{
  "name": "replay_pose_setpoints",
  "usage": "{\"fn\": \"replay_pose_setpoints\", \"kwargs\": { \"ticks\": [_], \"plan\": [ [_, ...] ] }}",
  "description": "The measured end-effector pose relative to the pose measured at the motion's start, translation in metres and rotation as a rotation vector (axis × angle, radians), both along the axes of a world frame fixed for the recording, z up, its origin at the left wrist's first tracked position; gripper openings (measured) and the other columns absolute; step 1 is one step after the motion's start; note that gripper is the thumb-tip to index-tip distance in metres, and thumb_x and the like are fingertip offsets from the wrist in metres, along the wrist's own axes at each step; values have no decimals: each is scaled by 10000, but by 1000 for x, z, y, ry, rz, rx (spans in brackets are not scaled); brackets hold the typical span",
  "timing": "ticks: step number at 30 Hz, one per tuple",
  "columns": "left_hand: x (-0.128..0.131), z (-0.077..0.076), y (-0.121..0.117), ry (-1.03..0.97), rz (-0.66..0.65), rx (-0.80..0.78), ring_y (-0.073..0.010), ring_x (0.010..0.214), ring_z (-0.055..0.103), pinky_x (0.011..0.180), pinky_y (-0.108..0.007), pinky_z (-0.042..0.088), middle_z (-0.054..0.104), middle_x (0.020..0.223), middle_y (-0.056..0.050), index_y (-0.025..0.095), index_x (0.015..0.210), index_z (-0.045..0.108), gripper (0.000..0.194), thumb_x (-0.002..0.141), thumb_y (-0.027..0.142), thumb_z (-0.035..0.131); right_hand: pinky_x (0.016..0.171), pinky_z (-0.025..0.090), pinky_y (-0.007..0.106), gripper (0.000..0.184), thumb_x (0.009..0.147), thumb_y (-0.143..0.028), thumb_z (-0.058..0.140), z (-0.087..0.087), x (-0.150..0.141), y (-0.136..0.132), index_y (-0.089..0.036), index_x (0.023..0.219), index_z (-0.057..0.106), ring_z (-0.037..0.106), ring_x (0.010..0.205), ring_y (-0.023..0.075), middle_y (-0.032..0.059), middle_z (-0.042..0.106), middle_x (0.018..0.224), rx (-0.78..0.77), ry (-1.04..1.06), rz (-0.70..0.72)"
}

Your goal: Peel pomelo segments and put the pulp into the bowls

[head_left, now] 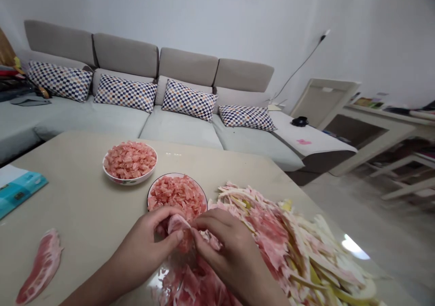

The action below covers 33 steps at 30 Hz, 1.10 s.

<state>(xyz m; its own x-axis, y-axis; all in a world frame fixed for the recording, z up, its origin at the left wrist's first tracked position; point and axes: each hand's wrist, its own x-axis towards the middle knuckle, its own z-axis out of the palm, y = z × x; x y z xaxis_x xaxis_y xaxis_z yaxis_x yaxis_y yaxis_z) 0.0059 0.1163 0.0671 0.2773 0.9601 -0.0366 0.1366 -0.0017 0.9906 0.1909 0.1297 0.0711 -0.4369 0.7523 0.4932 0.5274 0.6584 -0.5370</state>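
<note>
My left hand grips a piece of pink pomelo segment between thumb and fingers. My right hand pinches the same piece from the other side, at its pale membrane. Just beyond the fingers is a dark-rimmed plate heaped with peeled pomelo pulp. Beneath and in front of both hands lie loose pink membranes. Another pomelo segment, with its skin on, rests at the table's near left. My fingers partly hide the held piece.
A white bowl full of pulp stands farther back on the table. Pomelo peels and membranes pile up along the right side. A blue-and-white packet lies at the left edge. Behind the table runs a sofa with checked cushions.
</note>
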Motion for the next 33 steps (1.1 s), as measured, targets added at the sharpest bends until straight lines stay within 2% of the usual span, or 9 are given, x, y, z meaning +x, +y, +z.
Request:
{"fn": "replay_pose_setpoints", "kwargs": {
  "ticks": [2,4,6,9,14,19,25,29,33],
  "plan": [
    [-1,-1,-2,25,9,13,-238,932,624,875,-361,479,695,976,-52,208,1112,648,281,862,306,567,622,442,261,131,838,-123,564,1,0,-1,-179,772,663,598,682,159,37,658,744,-14,-36,-10],
    [-2,-4,-2,29,17,18,-261,1073,597,965,-383,442,674,1150,-71,236,1212,618,361,872,343,565,601,422,249,131,824,-116,556,2,0,-1,-177,742,638,577,658,149,26,631,714,-73,-51,-13],
    [-4,-6,-3,24,9,5,-269,1203,534,1046,-391,382,619,1285,-75,254,1257,599,397,884,381,553,586,405,240,138,798,-106,550,4,-1,-2,-181,696,603,551,635,140,10,600,680,-142,-56,-6],
    [-6,-6,-4,2,-41,-30,-259,1274,478,1088,-377,337,587,1340,-66,266,1277,589,415,898,422,527,583,393,234,157,741,-70,528,9,-2,-2,-188,639,546,522,622,131,-10,571,649,-217,-47,19],
    [-8,-1,-6,-38,-146,-2,-225,1105,563,1006,-333,397,645,1196,-42,270,1232,607,356,920,407,502,607,404,230,164,708,-47,532,16,-1,-3,-185,619,548,531,619,121,-26,579,627,-332,-29,72],
    [-11,3,-5,-154,-277,-41,-210,1019,566,920,-312,417,634,1035,-32,251,1162,621,288,931,372,496,610,417,236,175,696,-39,518,19,2,-4,-180,617,586,545,617,126,-19,598,628,-397,14,42],
    [-16,-7,0,-379,-379,-96,-174,895,576,820,-285,425,599,925,-23,222,993,624,146,905,318,557,588,430,222,160,704,-66,518,20,4,-4,-178,613,586,567,607,123,-16,614,626,-437,79,11],
    [-15,-14,4,-567,-444,-246,-186,820,623,751,-300,442,628,927,-65,195,1014,584,240,859,374,617,561,424,209,144,723,-88,522,20,4,-4,-181,630,580,562,585,115,-19,622,629,-440,129,-7],
    [-8,-18,3,-601,-430,-296,-170,770,615,702,-274,439,648,904,-72,195,1088,552,378,816,434,660,587,433,219,149,740,-93,536,20,3,-6,-184,632,586,577,622,124,-14,627,645,-430,121,22]
  ]
}}
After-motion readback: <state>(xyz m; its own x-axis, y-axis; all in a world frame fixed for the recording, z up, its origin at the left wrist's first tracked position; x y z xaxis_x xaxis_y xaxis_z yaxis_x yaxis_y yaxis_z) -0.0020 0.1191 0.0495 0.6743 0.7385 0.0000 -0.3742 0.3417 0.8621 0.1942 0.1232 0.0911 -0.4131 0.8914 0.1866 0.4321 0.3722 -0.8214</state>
